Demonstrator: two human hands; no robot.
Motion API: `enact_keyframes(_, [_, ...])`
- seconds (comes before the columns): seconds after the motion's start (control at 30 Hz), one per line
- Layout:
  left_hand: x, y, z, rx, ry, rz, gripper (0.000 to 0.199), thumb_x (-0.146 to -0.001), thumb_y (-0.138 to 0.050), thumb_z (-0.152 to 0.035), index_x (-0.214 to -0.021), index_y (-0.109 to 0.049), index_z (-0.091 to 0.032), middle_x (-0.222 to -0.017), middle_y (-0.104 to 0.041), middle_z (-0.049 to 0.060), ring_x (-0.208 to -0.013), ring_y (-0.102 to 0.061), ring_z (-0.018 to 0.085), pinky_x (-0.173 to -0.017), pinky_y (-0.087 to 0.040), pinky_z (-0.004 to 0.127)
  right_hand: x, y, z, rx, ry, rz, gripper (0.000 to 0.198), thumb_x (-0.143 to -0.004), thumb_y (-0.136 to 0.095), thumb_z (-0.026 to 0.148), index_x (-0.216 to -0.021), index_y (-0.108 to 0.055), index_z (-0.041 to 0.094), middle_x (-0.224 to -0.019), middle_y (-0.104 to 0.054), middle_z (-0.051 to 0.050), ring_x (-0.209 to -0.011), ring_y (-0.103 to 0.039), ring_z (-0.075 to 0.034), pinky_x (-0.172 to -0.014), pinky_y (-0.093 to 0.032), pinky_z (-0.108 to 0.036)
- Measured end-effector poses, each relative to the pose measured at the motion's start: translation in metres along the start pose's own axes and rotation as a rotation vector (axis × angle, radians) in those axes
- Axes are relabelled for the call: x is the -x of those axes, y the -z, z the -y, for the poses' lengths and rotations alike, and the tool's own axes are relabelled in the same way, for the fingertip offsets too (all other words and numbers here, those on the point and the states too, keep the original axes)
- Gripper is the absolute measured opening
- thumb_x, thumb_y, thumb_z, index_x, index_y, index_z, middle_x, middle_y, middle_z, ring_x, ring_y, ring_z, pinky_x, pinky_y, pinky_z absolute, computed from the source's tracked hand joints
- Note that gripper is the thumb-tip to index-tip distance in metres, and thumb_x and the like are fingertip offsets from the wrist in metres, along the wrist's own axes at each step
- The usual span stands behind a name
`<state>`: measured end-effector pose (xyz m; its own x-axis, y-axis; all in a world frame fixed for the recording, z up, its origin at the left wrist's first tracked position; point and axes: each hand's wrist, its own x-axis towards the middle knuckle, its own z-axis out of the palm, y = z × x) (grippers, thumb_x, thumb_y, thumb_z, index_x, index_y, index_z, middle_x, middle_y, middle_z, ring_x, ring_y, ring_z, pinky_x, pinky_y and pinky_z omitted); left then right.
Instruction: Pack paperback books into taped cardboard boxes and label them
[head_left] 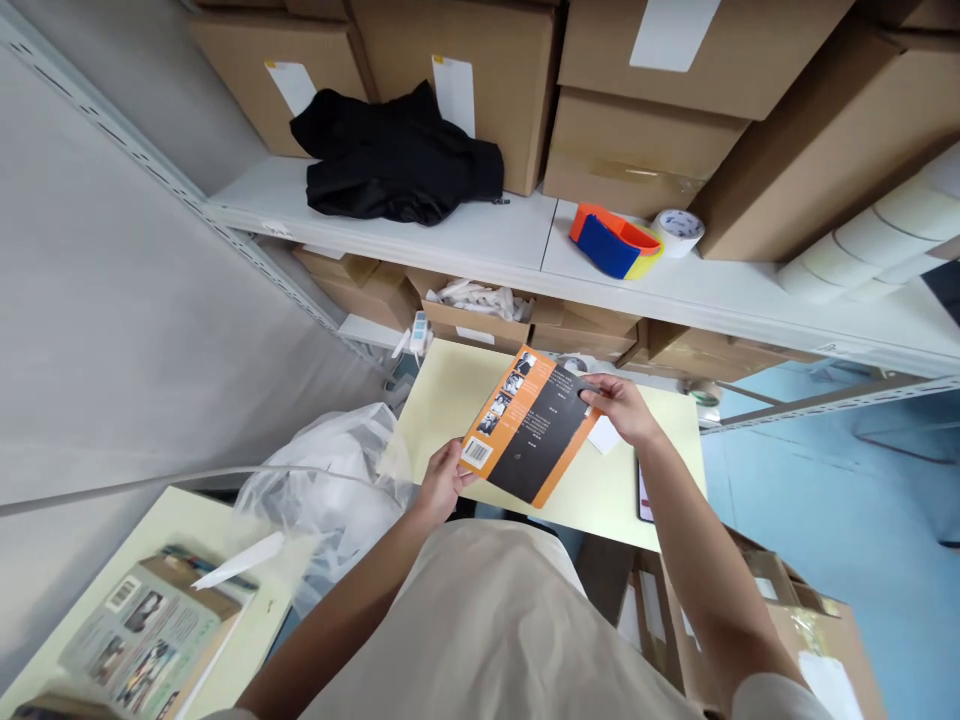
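An orange and black book (pixel 536 430), with small photos and a barcode on the face turned up, is held between my two hands above the pale yellow table (pixel 435 385). My left hand (pixel 444 480) grips its lower left corner beside the barcode, fingers partly beneath it. At the upper right corner my right hand (pixel 619 402) pinches the book, thumb on top. A small white paper (pixel 604 435) lies on the table beyond the book's right edge. Near the table's right side rests a phone (pixel 644 495), partly hidden by my right forearm.
Above the table runs a shelf (pixel 510 240) with cardboard boxes, a black garment (pixel 405 160), coloured bands (pixel 611 245) and tape rolls (pixel 679 230). A clear plastic bag (pixel 322 490) hangs at left, near a side table with books (pixel 142 630). Open cartons (pixel 817 640) stand at lower right.
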<state>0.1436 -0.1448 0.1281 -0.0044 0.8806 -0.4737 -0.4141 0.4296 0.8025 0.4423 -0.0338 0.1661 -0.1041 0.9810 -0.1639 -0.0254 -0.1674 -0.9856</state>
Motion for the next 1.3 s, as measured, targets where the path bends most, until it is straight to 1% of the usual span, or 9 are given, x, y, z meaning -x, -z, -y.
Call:
enact_keyframes(0.13, [-0.007, 0.016, -0.001, -0.226, 0.1, 0.12, 0.052, -0.061, -0.08, -0.052, -0.097, -0.072, -0.015, -0.098, -0.072, 0.01, -0.095, -0.067, 0.024, -0.088, -0.054, 0.04, -0.014, -0.011, -0.018, -0.014, 0.003, -0.225, 0.036, -0.049, -0.088, 0.036, -0.079, -0.074, 0.021, -0.078, -0.072, -0.002, -0.069, -0.064, -0.017, -0.072, -0.054, -0.036])
enact_keyframes(0.2, [-0.01, 0.022, -0.002, -0.257, 0.101, 0.132, 0.052, -0.061, -0.079, -0.052, -0.098, -0.073, -0.016, -0.098, -0.073, 0.009, -0.095, -0.067, 0.023, -0.089, -0.054, 0.04, -0.019, -0.014, -0.022, -0.011, 0.012, -0.276, 0.037, -0.048, -0.089, 0.035, -0.079, -0.075, 0.021, -0.078, -0.072, -0.001, -0.07, -0.064, -0.017, -0.073, -0.054, -0.037])
enact_keyframes(0.6, [-0.023, 0.028, -0.007, -0.232, 0.11, 0.12, 0.057, -0.057, -0.081, -0.054, -0.097, -0.074, -0.015, -0.097, -0.074, 0.009, -0.09, -0.069, 0.024, -0.08, -0.057, 0.036, -0.023, -0.015, -0.024, 0.002, 0.032, -0.264, 0.039, -0.048, -0.089, 0.038, -0.08, -0.075, 0.022, -0.073, -0.071, 0.0, -0.065, -0.063, -0.016, -0.072, -0.054, -0.038])
enact_keyframes(0.77, [-0.024, 0.028, -0.003, -0.168, 0.114, 0.101, 0.064, -0.058, -0.082, -0.05, -0.111, -0.067, -0.017, -0.09, -0.073, 0.006, -0.082, -0.069, 0.02, -0.079, -0.057, 0.036, -0.024, -0.016, -0.024, 0.018, 0.02, -0.272, 0.037, -0.048, -0.088, 0.037, -0.078, -0.075, 0.022, -0.082, -0.073, -0.002, -0.07, -0.064, -0.017, -0.074, -0.053, -0.038])
enact_keyframes(0.87, [-0.025, 0.028, 0.001, -0.101, 0.121, 0.087, 0.071, -0.059, -0.083, -0.047, -0.12, -0.059, -0.018, -0.084, -0.072, 0.005, -0.073, -0.068, 0.016, -0.077, -0.056, 0.035, -0.021, -0.018, -0.018, 0.028, -0.004, -0.29, 0.033, -0.055, -0.084, 0.036, -0.083, -0.075, 0.022, -0.083, -0.073, -0.002, -0.074, -0.064, -0.018, -0.074, -0.053, -0.035])
enact_keyframes(1.0, [-0.027, 0.028, 0.002, -0.016, 0.141, 0.078, 0.062, -0.06, -0.083, -0.042, -0.113, -0.058, -0.02, -0.077, -0.071, 0.001, -0.066, -0.066, 0.013, -0.07, -0.053, 0.028, -0.011, -0.016, 0.011, -0.153, -0.085, -0.159, 0.038, -0.07, -0.066, 0.035, -0.106, -0.07, 0.023, -0.081, -0.071, -0.001, -0.068, -0.064, -0.016, -0.064, -0.054, -0.032])
enact_keyframes(1.1, [-0.028, 0.024, -0.003, 0.054, 0.22, 0.174, 0.051, -0.059, -0.084, -0.039, -0.1, -0.061, -0.019, -0.077, -0.071, 0.002, -0.066, -0.066, 0.013, -0.066, -0.05, 0.024, -0.006, -0.014, 0.043, -0.178, -0.021, 0.012, 0.042, -0.074, -0.061, 0.033, -0.114, -0.067, 0.025, -0.095, -0.071, -0.003, -0.08, -0.066, -0.018, -0.072, -0.054, -0.032])
enact_keyframes(1.2, [-0.028, 0.014, -0.006, 0.124, 0.278, 0.251, 0.046, -0.059, -0.086, -0.035, -0.096, -0.064, -0.019, -0.074, -0.07, 0.001, -0.063, -0.064, 0.012, -0.064, -0.049, 0.024, -0.011, -0.017, 0.066, -0.027, 0.073, 0.156, 0.039, -0.078, -0.063, 0.04, -0.114, -0.068, 0.025, -0.107, -0.068, -0.006, -0.098, -0.064, -0.022, -0.084, -0.051, -0.037])
enact_keyframes(1.3, [-0.027, 0.004, 0.0, 0.116, 0.316, 0.314, 0.04, -0.059, -0.085, -0.029, -0.094, -0.067, -0.018, -0.071, -0.069, 0.001, -0.061, -0.062, 0.011, -0.063, -0.047, 0.023, -0.023, -0.026, 0.07, 0.209, 0.243, 0.218, 0.033, -0.073, -0.073, 0.045, -0.099, -0.072, 0.025, -0.11, -0.066, -0.006, -0.112, -0.056, -0.025, -0.098, -0.043, -0.04])
